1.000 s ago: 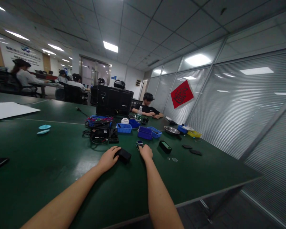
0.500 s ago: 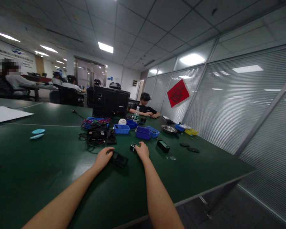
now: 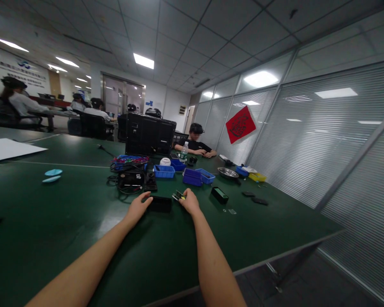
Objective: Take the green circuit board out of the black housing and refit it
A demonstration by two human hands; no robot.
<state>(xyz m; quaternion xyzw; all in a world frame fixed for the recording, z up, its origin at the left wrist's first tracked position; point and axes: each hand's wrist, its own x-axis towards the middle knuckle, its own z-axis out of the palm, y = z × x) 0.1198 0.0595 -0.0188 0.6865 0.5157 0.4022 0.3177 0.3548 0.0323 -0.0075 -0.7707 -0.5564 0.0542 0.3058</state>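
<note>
My left hand (image 3: 137, 208) rests on the green table (image 3: 67, 238) with its fingers closed on the left end of a flat black box (image 3: 160, 204). My right hand (image 3: 188, 204) is just to the right of it, fingers pinched on a small dark part with a light face (image 3: 178, 195). Both forearms reach out from the bottom of the view. A second black box (image 3: 219, 195) lies further right, apart from both hands.
Behind the hands sit a black device with coiled cables (image 3: 131, 179), several blue bins (image 3: 193, 176), a white ball (image 3: 165, 161), a metal dish (image 3: 228, 172) and a yellow tray (image 3: 257, 177). A black case (image 3: 149, 134) stands beyond. A person (image 3: 196, 143) sits at the far end; others work at the back left.
My left hand has turned the black box from a slanted pose to lie level and further from me. The right hand shifted slightly left with the small part.
</note>
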